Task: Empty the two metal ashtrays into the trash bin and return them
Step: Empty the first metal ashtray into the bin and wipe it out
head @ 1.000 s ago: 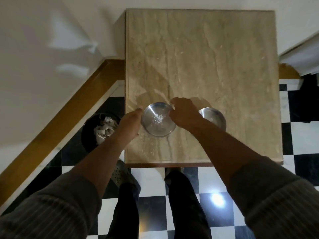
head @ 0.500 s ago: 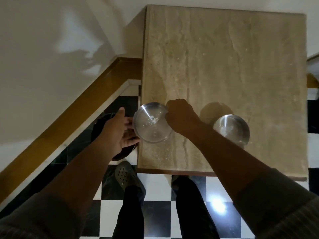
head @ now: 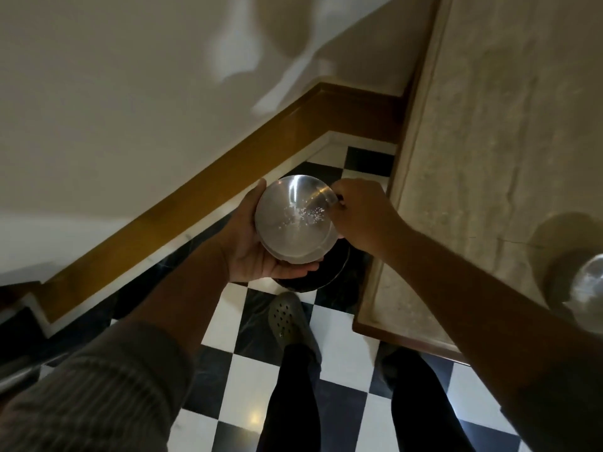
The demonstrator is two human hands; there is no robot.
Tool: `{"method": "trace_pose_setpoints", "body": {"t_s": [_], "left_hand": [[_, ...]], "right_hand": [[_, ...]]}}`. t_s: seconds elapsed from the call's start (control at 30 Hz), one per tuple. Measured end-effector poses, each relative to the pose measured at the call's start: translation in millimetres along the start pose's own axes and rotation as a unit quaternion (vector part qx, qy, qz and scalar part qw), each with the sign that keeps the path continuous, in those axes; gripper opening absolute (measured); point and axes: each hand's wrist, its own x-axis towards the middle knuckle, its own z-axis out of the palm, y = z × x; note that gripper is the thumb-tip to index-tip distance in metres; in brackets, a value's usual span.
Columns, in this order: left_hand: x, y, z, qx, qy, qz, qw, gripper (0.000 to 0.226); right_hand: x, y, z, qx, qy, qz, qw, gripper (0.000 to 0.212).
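Note:
A round metal ashtray (head: 295, 220) with pale ash flecks in its bowl hangs off the table, over the floor. My left hand (head: 251, 243) cups it from below and the left. My right hand (head: 362, 213) pinches its right rim. Directly beneath it sits the black trash bin (head: 326, 275), mostly hidden by the ashtray and my hands. The second metal ashtray (head: 587, 288) rests on the marble table (head: 489, 158) at the right edge of the view, partly cut off.
A white wall with a wooden baseboard (head: 195, 197) runs diagonally on the left. The floor is black-and-white checkered tile (head: 248, 373). My legs and a grey perforated shoe (head: 287, 318) stand just below the bin, by the table's near left corner.
The ashtray has left the table's left edge and now hangs over the bin. My left hand closed under it. The view swung left, pushing the second ashtray to the right edge.

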Motion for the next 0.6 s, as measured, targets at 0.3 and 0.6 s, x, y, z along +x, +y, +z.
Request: {"method": "trace_pose_setpoints", "body": {"t_s": [0.3,0.6], "left_hand": [[29,5,-50,0.125,-0.039,0.043,0.99,0.107],[55,-10,-41,0.745,0.201,0.28,0.571,0.135]], "right_hand": [[6,18,40,0.088,-0.082,0.044,0.992,0.043],[-11,41,44,-0.143,-0.124,-0.18,0.965,0.085]]}}
